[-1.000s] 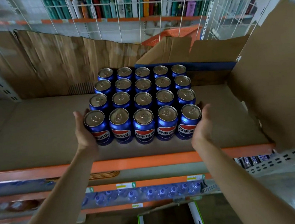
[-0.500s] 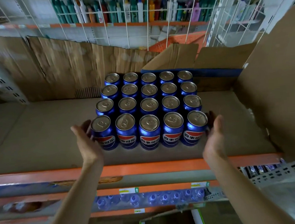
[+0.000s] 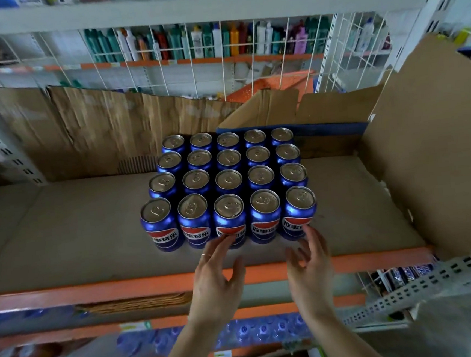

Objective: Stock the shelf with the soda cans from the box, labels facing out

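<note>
Store shelving fills the view, with bottles behind a white wire grille (image 3: 190, 68) at the back and torn cardboard lining the rear; below it the shelf (image 3: 63, 239), a wide cardboard-covered deck with an orange front rail, carries an opened cardboard box (image 3: 303, 115) at the back right; the block of soda cans (image 3: 229, 184) stands on the deck, 4 rows of 5, the front row's labels turned outward. Half a second ago both hands flanked the block's outer corners; now they have come in to its front; the left hand (image 3: 214, 279), fingers fairly straight and spread, touches the lower label of the 3rd front can, and the right hand (image 3: 310, 265), fingers loosely open and holding nothing, seems to brush the 5th can, though contact is hard to confirm at this angle. I judge the squaring of the block done and the stocking nearly complete, with only small label adjustments along the front row left.
</note>
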